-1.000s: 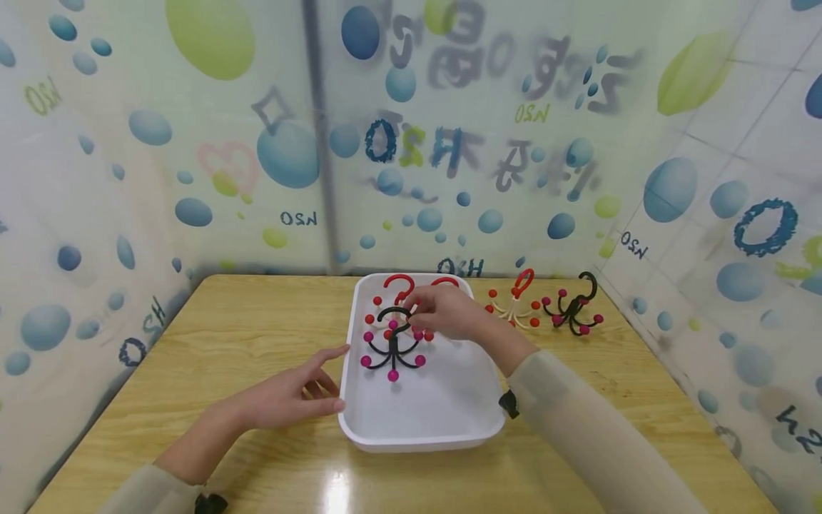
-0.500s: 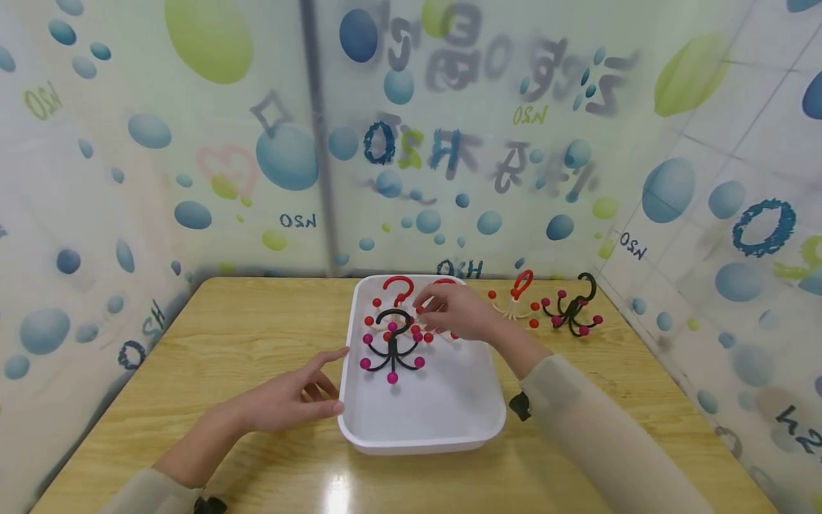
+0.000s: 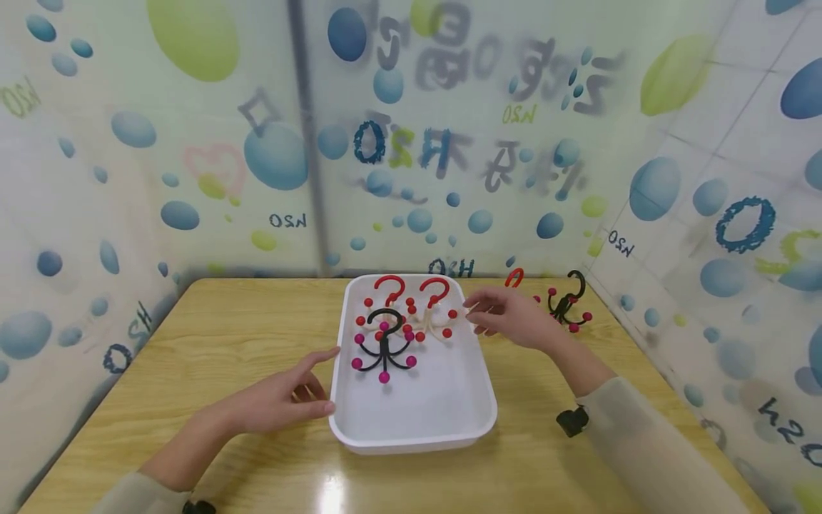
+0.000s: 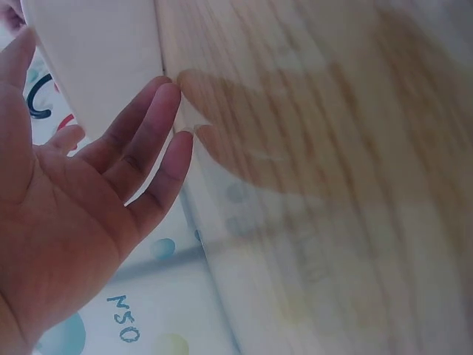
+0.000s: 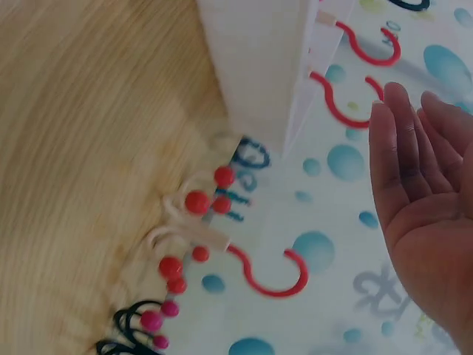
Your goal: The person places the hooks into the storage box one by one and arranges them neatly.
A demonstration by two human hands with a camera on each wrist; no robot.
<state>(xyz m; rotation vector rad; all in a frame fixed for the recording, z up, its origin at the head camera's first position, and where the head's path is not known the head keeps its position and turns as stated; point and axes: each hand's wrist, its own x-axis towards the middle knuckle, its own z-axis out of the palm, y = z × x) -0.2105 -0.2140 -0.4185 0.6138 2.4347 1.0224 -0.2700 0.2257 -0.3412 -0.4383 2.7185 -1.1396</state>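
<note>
My left hand (image 3: pixel 282 400) touches the left rim of a white plastic tray (image 3: pixel 424 421), its thumb and forefinger spread along the edge. Inside the tray stands a black claw hanger (image 3: pixel 384 350) with pink ball tips. Behind it are two cream claw hangers with red hooks and red balls, the right one (image 3: pixel 434 293) nearer my right hand. That right hand (image 3: pixel 514 318) hovers at the tray's right rim, fingers loosely bent and holding nothing. It partly covers another red-hooked hanger on the table, which the right wrist view shows whole, with its red hook (image 5: pixel 273 285).
A second black hanger with pink balls (image 3: pixel 565 307) stands on the wooden table (image 3: pixel 257 321) at the back right. Patterned curtain walls (image 3: pixel 398 200) close in the table behind and at both sides.
My right hand has moved right, from over the hangers in the tray to beyond its right rim, without carrying anything. The left hand stays at the left rim.
</note>
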